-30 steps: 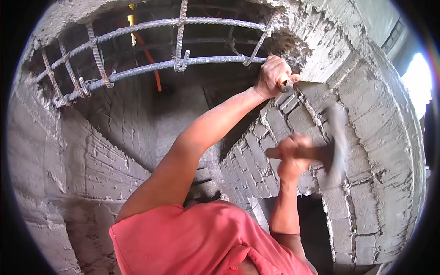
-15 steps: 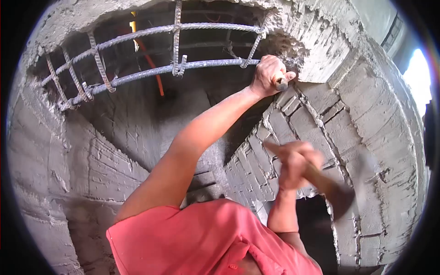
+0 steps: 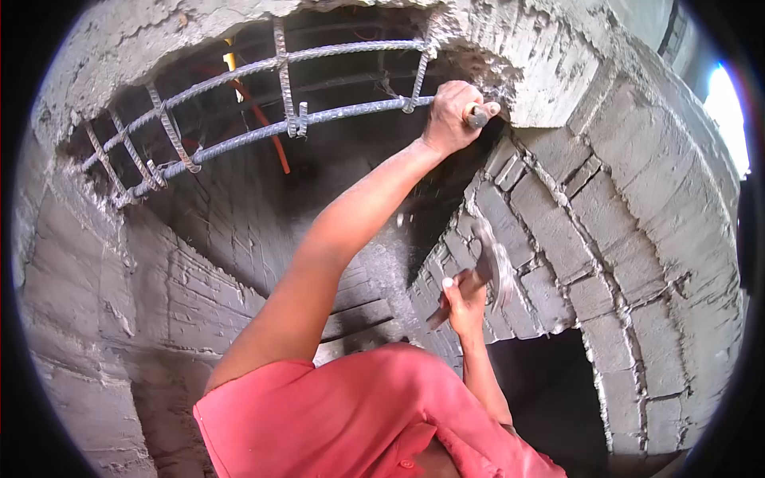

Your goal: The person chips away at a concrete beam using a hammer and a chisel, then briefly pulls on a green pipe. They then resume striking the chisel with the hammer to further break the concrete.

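My left hand is wrapped round a chisel, whose blunt end sticks out by the thumb. It is at the right end of the lower steel bar, beside the broken concrete edge. The chisel's tip is hidden. Lower right, my right hand grips the handle of a hammer, its metal head raised above the fingers and apart from the chisel.
Crossed reinforcing bars span a dark opening at the top. An orange tube hangs behind them, near a yellow piece. Rough brickwork lies at the right, above a dark gap. Plastered wall fills the left.
My right hand has moved left and slightly down; the hammer head has swung from lower right to above the hand. My left hand still holds the chisel. The view has shifted slightly.
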`<state>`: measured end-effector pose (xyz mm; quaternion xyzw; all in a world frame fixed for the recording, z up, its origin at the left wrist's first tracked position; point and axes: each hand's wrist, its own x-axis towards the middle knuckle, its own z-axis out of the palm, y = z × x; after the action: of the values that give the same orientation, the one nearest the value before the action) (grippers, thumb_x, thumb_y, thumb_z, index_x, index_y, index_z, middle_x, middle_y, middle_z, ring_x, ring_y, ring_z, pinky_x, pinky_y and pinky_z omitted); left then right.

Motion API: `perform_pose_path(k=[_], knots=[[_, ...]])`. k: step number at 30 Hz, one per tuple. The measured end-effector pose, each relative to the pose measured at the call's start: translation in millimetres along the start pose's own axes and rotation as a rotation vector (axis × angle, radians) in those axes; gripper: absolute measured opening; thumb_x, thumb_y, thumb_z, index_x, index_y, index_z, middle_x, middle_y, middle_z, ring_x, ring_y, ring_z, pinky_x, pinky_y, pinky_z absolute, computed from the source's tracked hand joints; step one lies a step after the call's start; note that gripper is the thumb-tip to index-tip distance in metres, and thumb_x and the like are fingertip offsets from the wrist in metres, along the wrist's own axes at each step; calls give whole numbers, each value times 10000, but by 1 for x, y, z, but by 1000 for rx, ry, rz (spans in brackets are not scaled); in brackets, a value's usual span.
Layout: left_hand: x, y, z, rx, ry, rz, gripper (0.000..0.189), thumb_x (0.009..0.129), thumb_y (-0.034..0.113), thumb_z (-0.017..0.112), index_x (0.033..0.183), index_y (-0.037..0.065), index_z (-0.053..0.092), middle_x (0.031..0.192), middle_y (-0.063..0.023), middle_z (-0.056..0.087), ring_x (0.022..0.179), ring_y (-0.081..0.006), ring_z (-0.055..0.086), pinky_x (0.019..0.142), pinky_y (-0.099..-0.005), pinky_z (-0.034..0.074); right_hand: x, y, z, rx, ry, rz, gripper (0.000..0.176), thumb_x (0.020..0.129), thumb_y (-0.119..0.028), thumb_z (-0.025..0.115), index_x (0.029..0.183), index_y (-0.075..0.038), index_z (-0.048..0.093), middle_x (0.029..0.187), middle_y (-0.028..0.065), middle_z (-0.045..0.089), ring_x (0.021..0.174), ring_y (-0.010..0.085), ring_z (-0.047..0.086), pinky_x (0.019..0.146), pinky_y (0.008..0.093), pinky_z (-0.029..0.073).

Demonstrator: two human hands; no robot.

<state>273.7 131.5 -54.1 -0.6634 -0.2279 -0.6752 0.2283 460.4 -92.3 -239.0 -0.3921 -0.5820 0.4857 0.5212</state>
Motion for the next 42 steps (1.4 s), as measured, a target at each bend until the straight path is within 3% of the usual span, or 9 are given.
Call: perform_pose_path(k=[10, 14, 19, 21, 26, 35, 39, 41, 42], knots=[[-16, 84, -24, -149, -390, 260, 413, 773, 278, 838, 638, 126, 479, 618, -33, 467, 549, -242, 491, 528, -375, 390, -17, 20, -54, 45, 113, 163, 302, 944, -304, 698, 921, -79, 497, 628, -7, 477, 469, 119, 491, 437, 288, 416], [-70, 84, -26, -125, -486, -85, 378, 812, 242, 818, 660, 86, 509, 614, -76, 520, 561, -291, 555, 529, -406, 438, -14, 39, -76, 236, 186, 273, 247, 920, -169, 703, 841, -94, 481, 610, -4, 484, 438, 124, 498, 416, 289, 423], [-210, 93, -55, 158, -853, -1088, 468, 838, 454, 738, 821, -2, 636, 780, -200, 678, 712, -399, 648, 654, -456, 505, -18, 52, -120, 452, 93, 220, 224, 919, -123, 680, 927, -86, 460, 651, 27, 484, 461, 151, 498, 458, 323, 477], [-330, 89, -83, 193, -1190, -1159, 497, 815, 498, 730, 915, 14, 683, 846, -242, 689, 799, -422, 669, 706, -481, 521, -26, 59, -130, 543, 62, 163, 206, 913, -115, 683, 958, -65, 489, 663, 29, 531, 516, 152, 549, 508, 317, 482], [-365, 194, -119, 289, -1529, -1280, 462, 840, 515, 644, 988, 84, 722, 1017, -213, 712, 956, -430, 673, 814, -501, 539, -34, 89, -151, 496, 331, 279, 264, 932, -155, 670, 1033, -72, 440, 654, 25, 460, 472, 142, 484, 464, 328, 479], [-448, 267, -160, 356, -1574, -1702, 551, 855, 599, 585, 1020, 98, 742, 1054, -196, 728, 1018, -388, 686, 855, -483, 537, -38, 88, -190, 595, 164, 308, 265, 932, -199, 680, 951, -60, 455, 671, 50, 497, 523, 153, 515, 513, 326, 467], [-455, 276, -170, 466, -1266, -1971, 545, 890, 558, 568, 1003, 53, 738, 1049, -229, 722, 992, -373, 697, 855, -481, 540, -29, 63, -185, 477, 33, 212, 340, 904, -310, 718, 905, -30, 525, 666, 52, 546, 559, 138, 537, 539, 274, 436], [-530, 281, -201, 448, -1054, -1963, 277, 884, 388, 626, 955, 147, 740, 861, -146, 728, 807, -338, 696, 694, -477, 528, -27, 54, -180, 463, -32, 273, 386, 893, -351, 725, 934, -49, 487, 685, 41, 505, 563, 140, 512, 533, 307, 446], [-544, 280, -210, 426, -1349, -1625, 400, 867, 496, 626, 1004, 135, 734, 922, -171, 722, 874, -352, 694, 754, -475, 537, -25, 56, -179, 412, -43, 267, 410, 876, -379, 737, 915, -53, 491, 671, 33, 498, 547, 134, 495, 532, 303, 447]])
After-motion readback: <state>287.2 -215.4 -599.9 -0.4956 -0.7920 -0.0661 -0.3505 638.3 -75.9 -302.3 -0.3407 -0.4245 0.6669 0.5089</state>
